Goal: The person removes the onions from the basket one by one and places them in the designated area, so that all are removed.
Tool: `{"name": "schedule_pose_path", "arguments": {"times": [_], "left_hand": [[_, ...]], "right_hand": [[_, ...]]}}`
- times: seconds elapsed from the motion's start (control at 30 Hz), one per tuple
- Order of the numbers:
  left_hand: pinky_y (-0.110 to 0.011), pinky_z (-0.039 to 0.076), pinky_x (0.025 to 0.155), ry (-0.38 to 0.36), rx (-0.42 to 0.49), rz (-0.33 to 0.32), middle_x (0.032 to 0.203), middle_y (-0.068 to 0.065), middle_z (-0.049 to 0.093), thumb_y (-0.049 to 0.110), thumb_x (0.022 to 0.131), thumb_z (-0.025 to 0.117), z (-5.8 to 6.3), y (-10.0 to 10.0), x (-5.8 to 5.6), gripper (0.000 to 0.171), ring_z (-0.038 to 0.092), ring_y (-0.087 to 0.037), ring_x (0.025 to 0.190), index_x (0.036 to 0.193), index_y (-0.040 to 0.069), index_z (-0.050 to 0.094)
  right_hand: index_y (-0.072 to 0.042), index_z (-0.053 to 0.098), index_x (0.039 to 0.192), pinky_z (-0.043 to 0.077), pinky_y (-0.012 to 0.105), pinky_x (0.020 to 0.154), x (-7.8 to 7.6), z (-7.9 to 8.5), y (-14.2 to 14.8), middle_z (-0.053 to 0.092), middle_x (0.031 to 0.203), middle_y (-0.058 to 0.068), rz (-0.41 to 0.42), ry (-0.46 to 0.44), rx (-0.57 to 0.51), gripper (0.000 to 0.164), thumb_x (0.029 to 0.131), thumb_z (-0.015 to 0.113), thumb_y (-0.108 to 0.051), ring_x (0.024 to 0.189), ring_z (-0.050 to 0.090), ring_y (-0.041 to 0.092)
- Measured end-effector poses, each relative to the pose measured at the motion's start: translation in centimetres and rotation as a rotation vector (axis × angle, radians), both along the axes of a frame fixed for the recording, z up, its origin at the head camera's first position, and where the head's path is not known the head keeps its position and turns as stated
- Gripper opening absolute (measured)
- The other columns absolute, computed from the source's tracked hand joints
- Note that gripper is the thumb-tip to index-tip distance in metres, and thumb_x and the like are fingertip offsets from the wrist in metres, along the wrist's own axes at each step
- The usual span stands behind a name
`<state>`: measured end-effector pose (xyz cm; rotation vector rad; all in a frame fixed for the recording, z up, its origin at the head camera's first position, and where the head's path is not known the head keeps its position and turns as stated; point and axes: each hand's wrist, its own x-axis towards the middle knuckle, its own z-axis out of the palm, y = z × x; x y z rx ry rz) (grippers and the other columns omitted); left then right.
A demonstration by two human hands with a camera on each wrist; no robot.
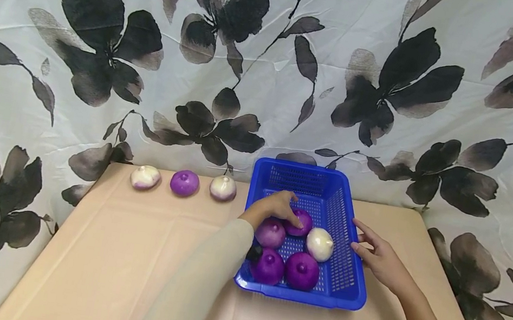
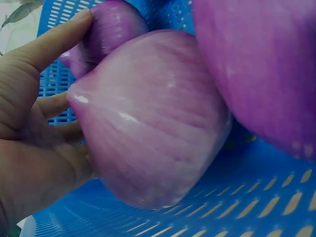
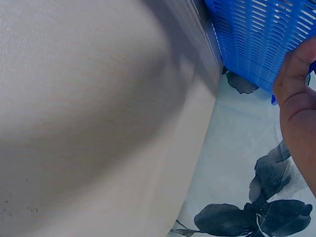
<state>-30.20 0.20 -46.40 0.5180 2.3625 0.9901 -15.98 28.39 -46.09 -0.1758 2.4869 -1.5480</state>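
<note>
A blue plastic basket [image 1: 341,270] stands on the table with several onions inside. My left hand [image 1: 275,206] reaches into it and holds a purple onion [image 1: 300,224], the thumb on its skin. In the left wrist view that onion [image 2: 118,24] lies behind a paler purple onion [image 2: 153,118], which hides part of the fingers. Next to the held onion are the paler onion [image 1: 271,233] and a white onion [image 1: 320,245]. Two dark purple onions [image 1: 302,271] sit at the near end. My right hand [image 1: 382,260] grips the basket's right rim, thumb and fingers at its edge.
Left of the basket, along the table's back edge, stand a white-and-purple onion [image 1: 145,178], a purple onion [image 1: 184,183] and a whitish onion [image 1: 223,188]. A flower-printed cloth [image 1: 293,105] hangs behind the table [image 1: 125,251].
</note>
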Motion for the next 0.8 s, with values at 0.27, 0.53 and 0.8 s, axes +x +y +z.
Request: {"name": "schedule_pose_path", "arguments": {"times": [0.27,0.53,0.8], "left_hand": [[-0.042,0.050,0.110,-0.033,-0.011,-0.014,0.126,-0.015,0.068,0.029,0.079,0.091,-0.32,-0.06,0.06,0.073,0.063,-0.027,0.118,0.136,-0.002,0.058],[-0.041,0.052,0.106,-0.007,0.003,-0.032,0.120,-0.014,0.070,0.028,0.079,0.090,-0.43,-0.17,-0.04,0.069,0.064,-0.025,0.110,0.133,-0.002,0.060],[-0.038,0.054,0.100,0.014,0.022,-0.006,0.114,-0.012,0.071,0.026,0.077,0.091,-0.48,-0.16,-0.12,0.064,0.064,-0.022,0.103,0.128,-0.001,0.063]], "right_hand": [[-0.004,0.023,0.163,0.064,0.031,0.076,-0.03,0.09,0.00,0.055,0.122,0.031,-0.001,0.006,0.005,0.066,0.107,0.056,-0.013,0.091,0.071,0.014],[-0.004,0.024,0.163,0.064,0.031,0.075,-0.06,0.07,0.04,0.054,0.122,0.031,-0.006,0.004,0.009,0.066,0.106,0.057,-0.013,0.091,0.071,0.015],[-0.004,0.023,0.163,0.064,0.032,0.076,-0.10,0.06,0.08,0.054,0.122,0.031,-0.004,-0.001,0.003,0.066,0.107,0.056,-0.013,0.092,0.071,0.016]]}}
